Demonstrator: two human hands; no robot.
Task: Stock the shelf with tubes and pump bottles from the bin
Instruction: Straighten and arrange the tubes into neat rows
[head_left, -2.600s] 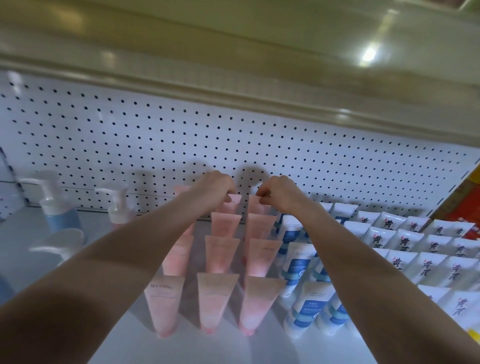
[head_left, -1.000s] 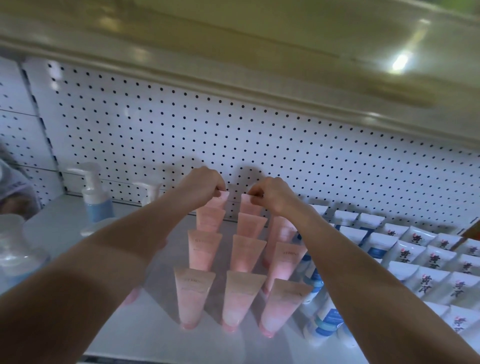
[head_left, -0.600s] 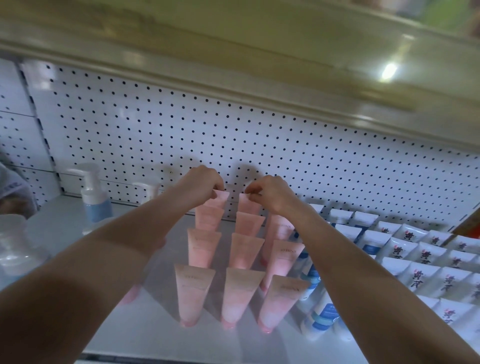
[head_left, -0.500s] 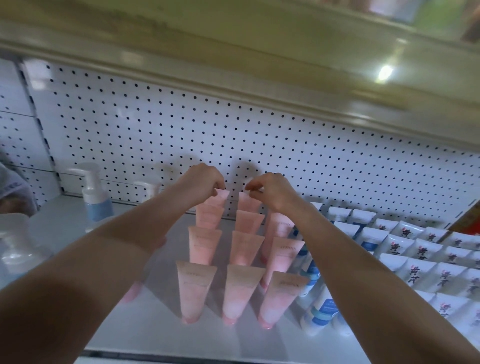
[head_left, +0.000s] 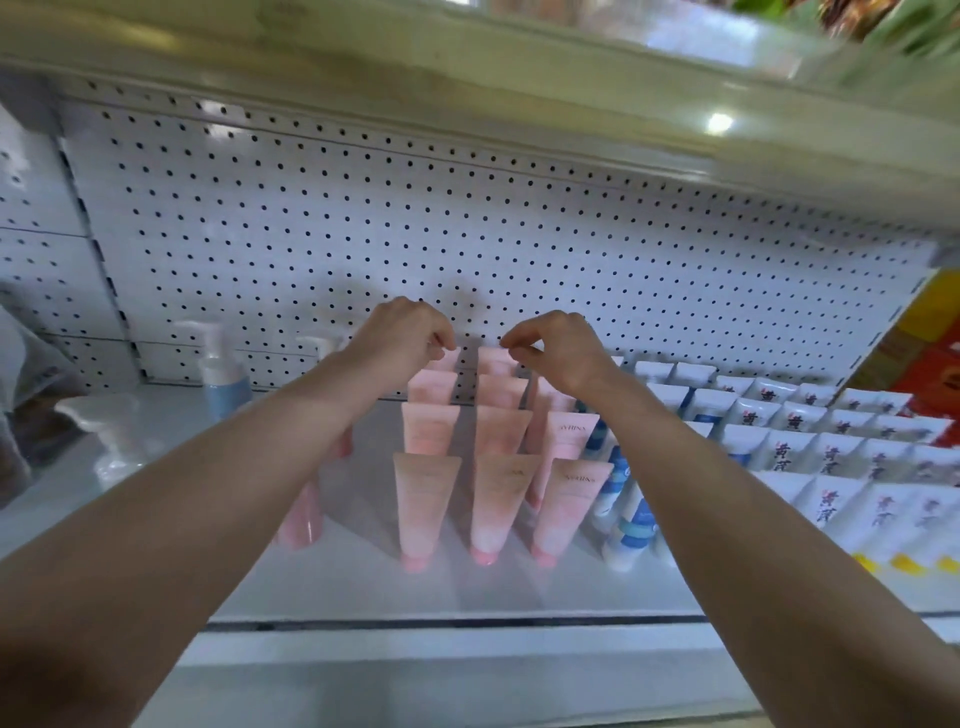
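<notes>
Pink tubes (head_left: 426, 499) stand cap-down in three rows on the white shelf (head_left: 363, 587), running back to the pegboard. My left hand (head_left: 400, 338) reaches to the rear of the left row, and its curled fingertips pinch the top edge of the rearmost pink tube (head_left: 448, 359). At the back of the middle row, my right hand (head_left: 558, 351) pinches the top edge of the last tube (head_left: 493, 359) the same way. A pump bottle (head_left: 223, 374) with a blue body stands at the back left. No bin is in view.
White and blue tubes (head_left: 628, 519) stand right of the pink rows, then several white tubes with dark characters (head_left: 831, 467). A white pump head (head_left: 114, 426) sits at the left. The pegboard back wall (head_left: 311, 234) and an upper shelf (head_left: 467, 78) close in the space.
Both hands stay on the tops of the rearmost pink tubes. The view has pulled back and tilted down, so the shelf's front edge now shows.
</notes>
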